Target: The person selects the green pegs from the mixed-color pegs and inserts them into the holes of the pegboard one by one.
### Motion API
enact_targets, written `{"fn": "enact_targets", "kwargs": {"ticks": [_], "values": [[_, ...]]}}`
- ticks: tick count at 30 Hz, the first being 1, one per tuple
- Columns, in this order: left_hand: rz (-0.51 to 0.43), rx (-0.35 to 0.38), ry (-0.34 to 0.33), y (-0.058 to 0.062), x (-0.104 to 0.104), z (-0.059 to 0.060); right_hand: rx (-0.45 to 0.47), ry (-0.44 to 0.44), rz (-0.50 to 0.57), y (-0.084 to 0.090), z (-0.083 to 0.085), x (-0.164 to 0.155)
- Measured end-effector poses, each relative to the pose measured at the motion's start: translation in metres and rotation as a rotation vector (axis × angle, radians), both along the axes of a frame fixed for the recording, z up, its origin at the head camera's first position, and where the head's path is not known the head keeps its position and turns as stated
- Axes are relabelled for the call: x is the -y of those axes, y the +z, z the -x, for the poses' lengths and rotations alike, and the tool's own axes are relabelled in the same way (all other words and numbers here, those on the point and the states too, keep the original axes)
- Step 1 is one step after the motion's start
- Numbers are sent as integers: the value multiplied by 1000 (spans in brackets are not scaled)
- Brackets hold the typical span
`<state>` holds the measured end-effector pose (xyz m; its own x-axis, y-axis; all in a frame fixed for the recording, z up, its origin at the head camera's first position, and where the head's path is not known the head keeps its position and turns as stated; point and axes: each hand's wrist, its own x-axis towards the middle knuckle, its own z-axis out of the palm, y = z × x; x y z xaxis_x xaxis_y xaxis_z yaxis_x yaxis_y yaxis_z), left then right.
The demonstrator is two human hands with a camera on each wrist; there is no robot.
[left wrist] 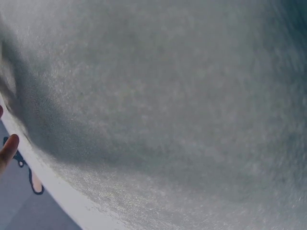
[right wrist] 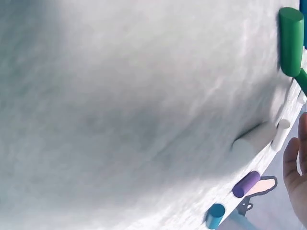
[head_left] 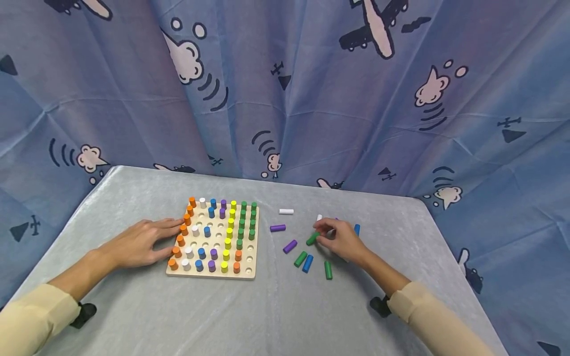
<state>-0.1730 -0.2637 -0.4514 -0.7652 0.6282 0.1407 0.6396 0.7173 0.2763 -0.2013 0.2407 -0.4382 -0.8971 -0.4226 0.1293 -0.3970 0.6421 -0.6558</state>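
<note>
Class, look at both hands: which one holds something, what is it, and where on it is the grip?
The right hand pinches a green peg at its upper end. The left hand holds nothing; it rests flat against the pegboard.

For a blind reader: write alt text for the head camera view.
A right hand pinches a green peg among loose pegs lying on a grey table, while the left hand rests flat against a wooden pegboard partly filled with coloured pegs.

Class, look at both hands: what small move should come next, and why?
Probably lift the green peg that the right hand pinches and carry it to the pegboard, whose green columns still show empty holes, while the left hand rests against the board's edge.
</note>
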Motion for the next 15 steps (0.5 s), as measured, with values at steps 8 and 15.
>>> {"fn": "enact_targets", "kwargs": {"ticks": [8, 15], "values": [[0, 5, 0, 0, 0, 0, -9, 12, 3, 2, 2, 16], [2, -4, -5, 0, 0, 1, -28, 70, 47, 9, 5, 38]]}}
